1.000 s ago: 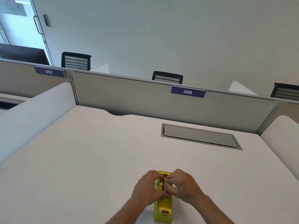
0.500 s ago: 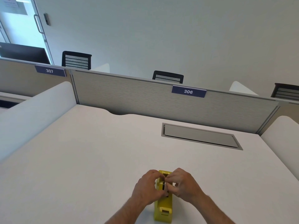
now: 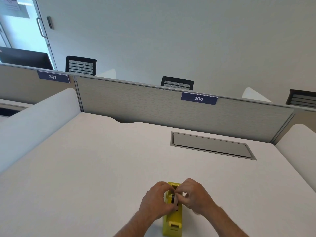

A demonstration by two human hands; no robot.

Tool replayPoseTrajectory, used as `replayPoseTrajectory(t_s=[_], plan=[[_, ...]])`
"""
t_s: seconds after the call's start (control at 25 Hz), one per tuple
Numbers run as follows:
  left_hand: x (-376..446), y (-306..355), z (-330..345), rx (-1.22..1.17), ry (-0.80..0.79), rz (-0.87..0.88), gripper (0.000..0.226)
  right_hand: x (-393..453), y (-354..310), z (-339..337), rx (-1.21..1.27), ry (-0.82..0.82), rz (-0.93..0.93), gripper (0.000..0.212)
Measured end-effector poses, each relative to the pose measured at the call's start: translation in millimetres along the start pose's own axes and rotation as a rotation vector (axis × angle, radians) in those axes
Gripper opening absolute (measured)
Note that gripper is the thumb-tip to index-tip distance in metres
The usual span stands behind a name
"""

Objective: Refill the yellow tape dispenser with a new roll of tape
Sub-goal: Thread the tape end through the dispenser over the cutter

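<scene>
Desk (image 3: 85, 168) open left, right and ahead of yellow dispenser (image 3: 172, 223); grey partition (image 3: 136, 106) and white side dividers (image 3: 34, 120) bound it.

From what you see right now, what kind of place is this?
Most likely a shared office: a white desk behind a low partition with number plates 306 and 307, and mesh office chairs beyond it.
</scene>
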State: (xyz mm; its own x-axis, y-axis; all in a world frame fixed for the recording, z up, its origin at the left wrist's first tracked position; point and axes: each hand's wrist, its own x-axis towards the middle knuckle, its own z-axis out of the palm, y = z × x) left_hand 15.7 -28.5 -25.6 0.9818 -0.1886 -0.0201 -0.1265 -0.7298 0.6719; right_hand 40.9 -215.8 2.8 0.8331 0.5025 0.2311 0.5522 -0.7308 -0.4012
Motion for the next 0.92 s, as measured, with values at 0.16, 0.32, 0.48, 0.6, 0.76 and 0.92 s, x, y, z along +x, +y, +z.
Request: replayPoseTrajectory(t_s=[0.16,0.32,0.48,0.6,0.76,0.92], plan=[[0.4,-0.2,-0.1,0.007,0.007,0.013,0.06,-2.2,2.4,-0.5,0.021,-0.01,0.043,0.029],[-0.4,-0.5,-0.1,0.009,0.008,0.021,0.056,-7.8,1.9,3.6,-0.025,-0.026,-0.001,0.037],[-0.7,0.7,-1.1,0.013,0.018,0.02,0.056,-7.0,1.4,3.9,-0.007,-0.026,-0.007,0.027],[-0.4,0.5,-0.4,0.018,0.009,0.015,0.059,-5.7,2.3,3.4,0.001,-0.009,-0.013,0.023],[0.3,1.5,-0.8,0.014,0.012,0.016,0.058,-5.7,0.7,2.2,0.001,-0.017,-0.03,0.021],[0.4,0.2,-0.5,0.019,0.013,0.019,0.06,-6.0,0.4,3.0,0.022,-0.013,-0.028,0.018]])
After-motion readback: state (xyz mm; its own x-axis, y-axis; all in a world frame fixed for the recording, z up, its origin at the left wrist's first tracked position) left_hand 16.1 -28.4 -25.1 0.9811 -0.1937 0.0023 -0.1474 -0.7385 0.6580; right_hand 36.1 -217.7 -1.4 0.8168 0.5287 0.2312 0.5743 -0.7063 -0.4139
